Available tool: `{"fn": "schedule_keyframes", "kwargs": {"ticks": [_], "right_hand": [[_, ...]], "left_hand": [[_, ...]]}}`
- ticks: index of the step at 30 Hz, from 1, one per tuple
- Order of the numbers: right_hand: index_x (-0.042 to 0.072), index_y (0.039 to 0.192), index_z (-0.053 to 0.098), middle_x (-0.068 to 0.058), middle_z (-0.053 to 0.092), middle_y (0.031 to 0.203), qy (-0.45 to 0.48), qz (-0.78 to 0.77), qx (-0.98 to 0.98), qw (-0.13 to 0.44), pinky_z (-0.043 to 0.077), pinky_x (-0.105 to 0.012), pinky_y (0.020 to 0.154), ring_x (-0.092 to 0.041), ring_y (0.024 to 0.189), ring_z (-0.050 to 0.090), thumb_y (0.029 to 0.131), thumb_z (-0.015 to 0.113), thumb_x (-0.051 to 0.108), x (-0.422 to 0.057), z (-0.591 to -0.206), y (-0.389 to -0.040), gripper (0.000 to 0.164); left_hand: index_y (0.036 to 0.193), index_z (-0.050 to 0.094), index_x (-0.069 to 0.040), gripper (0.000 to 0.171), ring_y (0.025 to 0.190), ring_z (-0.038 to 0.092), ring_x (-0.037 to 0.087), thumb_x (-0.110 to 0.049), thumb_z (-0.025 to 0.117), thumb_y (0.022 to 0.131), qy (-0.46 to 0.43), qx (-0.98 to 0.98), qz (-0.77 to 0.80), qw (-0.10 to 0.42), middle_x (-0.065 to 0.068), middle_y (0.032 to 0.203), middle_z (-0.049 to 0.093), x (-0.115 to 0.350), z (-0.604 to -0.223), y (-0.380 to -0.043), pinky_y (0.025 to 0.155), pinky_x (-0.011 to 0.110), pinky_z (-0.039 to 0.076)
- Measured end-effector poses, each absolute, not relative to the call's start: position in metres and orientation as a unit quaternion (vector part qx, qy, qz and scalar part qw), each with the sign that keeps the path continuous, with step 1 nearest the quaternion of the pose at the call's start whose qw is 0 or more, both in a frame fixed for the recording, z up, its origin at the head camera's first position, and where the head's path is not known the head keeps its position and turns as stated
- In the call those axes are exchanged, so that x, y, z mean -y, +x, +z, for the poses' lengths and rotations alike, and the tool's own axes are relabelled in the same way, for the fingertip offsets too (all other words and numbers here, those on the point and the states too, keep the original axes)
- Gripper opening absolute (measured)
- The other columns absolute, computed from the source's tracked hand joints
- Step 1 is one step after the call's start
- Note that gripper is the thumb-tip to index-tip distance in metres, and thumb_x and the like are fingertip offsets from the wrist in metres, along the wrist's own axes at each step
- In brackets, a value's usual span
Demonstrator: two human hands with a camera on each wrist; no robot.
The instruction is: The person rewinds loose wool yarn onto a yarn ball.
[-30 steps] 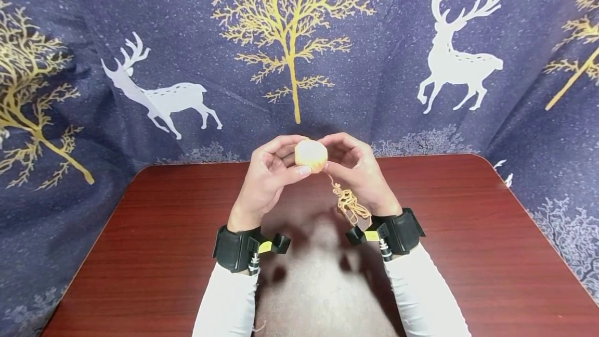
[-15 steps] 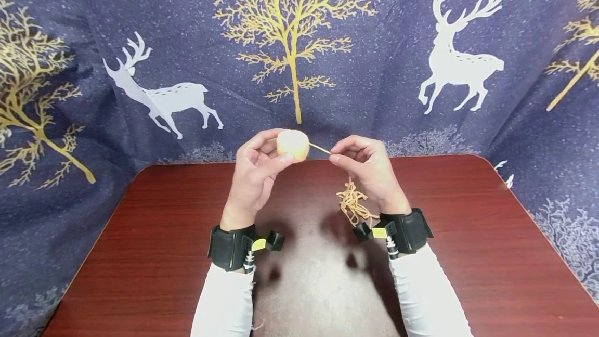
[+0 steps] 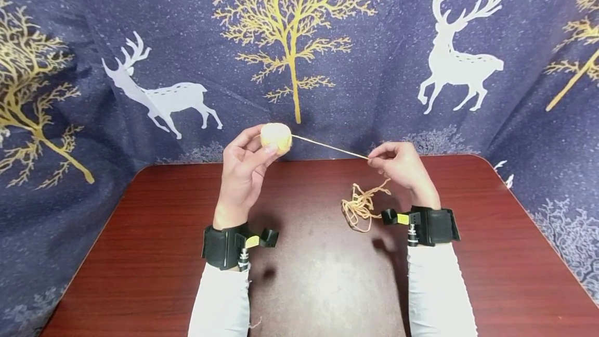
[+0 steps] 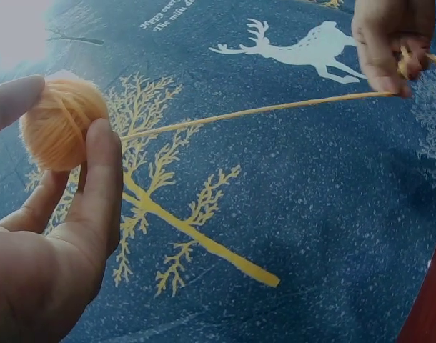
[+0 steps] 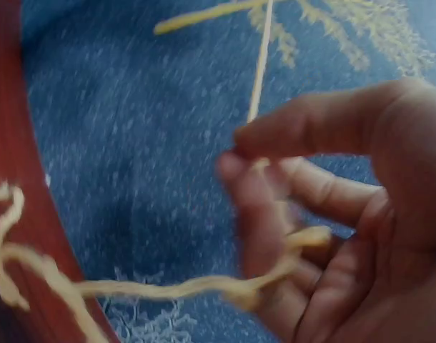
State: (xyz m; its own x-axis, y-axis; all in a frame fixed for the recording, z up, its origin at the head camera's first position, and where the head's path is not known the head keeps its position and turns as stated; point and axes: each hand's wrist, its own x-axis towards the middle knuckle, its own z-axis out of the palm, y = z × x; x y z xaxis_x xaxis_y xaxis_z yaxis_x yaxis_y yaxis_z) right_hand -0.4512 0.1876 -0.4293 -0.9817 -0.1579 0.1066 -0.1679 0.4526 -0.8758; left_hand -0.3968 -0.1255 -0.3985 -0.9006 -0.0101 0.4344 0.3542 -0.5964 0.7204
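A small ball of yellow-orange yarn [image 3: 276, 137] is held up by my left hand [image 3: 243, 173], between thumb and fingers. In the left wrist view the wound strands of the ball [image 4: 61, 125] show clearly. From it a taut strand [image 3: 329, 146] runs across to my right hand [image 3: 398, 165], which pinches it between thumb and index finger. The right wrist view, somewhat blurred, shows the yarn passing on through the curled fingers [image 5: 304, 128] of that hand. A loose tangle of the same yarn [image 3: 359, 207] hangs below the right hand, over the table.
The reddish-brown table [image 3: 154, 254] spreads beneath both arms. Behind it hangs a dark blue cloth [image 3: 374, 61] printed with deer and golden trees. Each wrist wears a black strap with a small camera mount [image 3: 226, 247].
My right hand has moved away to the right, drawing a lengthening strand off the ball. The left hand has shifted left and slightly up with the ball. The tangle has spread a little.
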Motion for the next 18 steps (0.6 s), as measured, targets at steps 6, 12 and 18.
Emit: {"fn": "schedule_keyframes", "kwargs": {"ticks": [6,12,18], "right_hand": [[0.005,0.102,0.074,-0.01,0.074,0.101,0.127,0.406,0.905,-0.011,0.052,-0.036,0.084,-0.024,0.09,0.068,0.091,0.072,0.009,-0.186,-0.427,-0.449,0.013],[0.0,0.11,0.072,-0.007,0.074,0.108,0.225,0.558,0.798,0.02,0.057,-0.028,0.086,-0.025,0.099,0.07,0.089,0.075,0.003,-0.157,-0.423,-0.444,0.021],[-0.006,0.117,0.066,-0.012,0.071,0.115,0.324,0.695,0.642,-0.004,0.058,-0.037,0.093,-0.028,0.105,0.069,0.088,0.072,-0.008,-0.119,-0.418,-0.428,0.03]], "left_hand": [[0.11,0.071,-0.01,0.039,0.097,0.069,0.02,0.015,0.06,0.081,-0.196,0.477,-0.853,0.079,0.01,0.108,0.072,0.122,-0.4,-0.395,0.085,0.032,0.06],[0.11,0.071,-0.011,0.039,0.098,0.069,0.019,0.013,0.064,0.079,-0.209,0.509,-0.832,0.064,0.006,0.108,0.073,0.116,-0.401,-0.394,0.086,0.031,0.06],[0.115,0.069,-0.005,0.039,0.099,0.07,0.02,0.015,0.064,0.081,-0.237,0.533,-0.811,0.041,0.008,0.108,0.074,0.112,-0.396,-0.389,0.087,0.031,0.06]]}}
